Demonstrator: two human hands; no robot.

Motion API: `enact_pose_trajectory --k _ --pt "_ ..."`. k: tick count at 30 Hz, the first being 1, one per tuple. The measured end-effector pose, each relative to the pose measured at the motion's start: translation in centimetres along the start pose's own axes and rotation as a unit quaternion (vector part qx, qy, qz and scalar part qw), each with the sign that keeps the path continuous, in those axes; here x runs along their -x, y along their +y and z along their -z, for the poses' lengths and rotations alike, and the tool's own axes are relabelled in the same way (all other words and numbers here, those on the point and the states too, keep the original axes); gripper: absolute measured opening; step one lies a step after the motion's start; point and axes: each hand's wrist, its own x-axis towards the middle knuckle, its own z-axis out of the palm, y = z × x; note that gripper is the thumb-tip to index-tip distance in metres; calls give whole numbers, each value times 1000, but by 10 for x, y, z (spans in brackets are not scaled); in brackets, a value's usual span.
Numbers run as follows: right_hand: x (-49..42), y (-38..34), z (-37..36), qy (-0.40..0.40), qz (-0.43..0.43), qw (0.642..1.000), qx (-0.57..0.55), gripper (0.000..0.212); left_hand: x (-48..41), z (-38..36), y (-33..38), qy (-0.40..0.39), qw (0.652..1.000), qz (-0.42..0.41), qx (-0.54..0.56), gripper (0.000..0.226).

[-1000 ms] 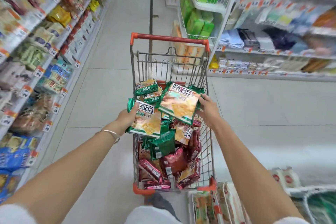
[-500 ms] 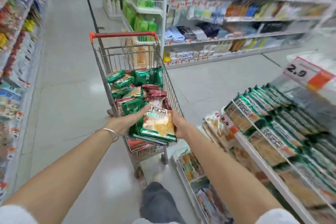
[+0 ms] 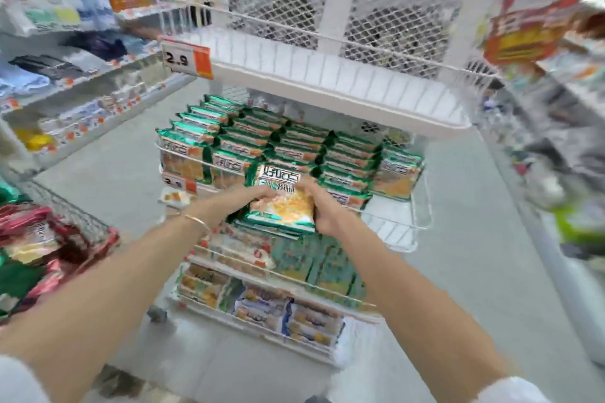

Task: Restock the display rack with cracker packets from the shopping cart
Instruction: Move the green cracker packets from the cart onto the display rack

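Note:
I hold a small stack of green cracker packets [image 3: 280, 203] between both hands in front of the white display rack [image 3: 422, 219]. My left hand [image 3: 242, 201] grips the stack's left side and my right hand [image 3: 322, 209] grips its right side. Behind the stack, the rack's middle tier holds rows of the same green packets [image 3: 262, 137]. Its right front part shows bare wire. The shopping cart [image 3: 82, 222] is at the left edge, with red and green packets [image 3: 36, 252] in it.
The rack's top tier [image 3: 343, 75] is bare, with a 2.9 price tag [image 3: 186, 57] at its left corner. Lower tiers [image 3: 262, 298] hold other snack packs. Store shelving [image 3: 82, 75] runs along the left, more shelves [image 3: 556, 141] on the right. Grey floor lies around the rack.
My view has swung right from the cart to face the rack. Both hands have carried the stack of green packets away from the cart to the front of the rack's middle tier.

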Motion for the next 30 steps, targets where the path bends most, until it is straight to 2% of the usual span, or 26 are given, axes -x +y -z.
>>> enact_pose_trajectory --k 2,3,5,7,10,11,12,14,15,16,17,20,21,23,25,28,30 --pt "9 -10 64 31 17 999 -38 25 -21 -47 51 3 999 -27 -35 105" --pt "14 -15 95 49 30 997 -56 25 -31 -70 73 -2 998 -57 -40 98" --pt "20 -23 155 88 50 992 -81 34 -49 -115 117 -39 994 -85 -48 68" --pt "23 -30 207 119 70 987 -87 39 -69 -154 146 -46 989 -111 -88 68" --pt "26 -32 259 142 87 981 -100 41 -108 -195 170 -6 984 -129 -126 119" --pt "27 -33 270 150 95 979 -100 46 -116 -206 174 6 983 -130 -131 123" --pt "25 -31 279 168 109 976 -91 50 -136 -212 171 15 982 -131 -137 119" --pt "14 -25 295 202 139 967 -64 64 -143 -224 174 24 981 -135 -135 85" --pt "7 -20 302 213 149 965 -42 77 -150 -228 173 32 982 -136 -130 67" --pt "2 -16 306 219 150 964 -17 91 -152 -232 175 46 979 -146 -133 58" --pt "-4 -13 310 215 157 964 7 97 -154 -237 175 65 978 -151 -127 62" --pt "-8 -7 306 193 205 957 64 78 -157 -244 173 95 980 -135 -111 113" --pt "-8 -6 304 189 219 953 89 81 -157 -245 171 92 980 -129 -119 120" --pt "-10 -6 303 181 249 942 132 88 -162 -244 165 98 974 -129 -160 118" --pt "-16 -7 304 186 268 930 172 86 -171 -240 160 131 965 -134 -184 113" --pt "-27 -17 306 181 256 911 269 81 -183 -236 159 190 951 -120 -214 117" --pt "-35 -16 310 172 234 905 311 83 -187 -235 161 176 934 -116 -290 119"
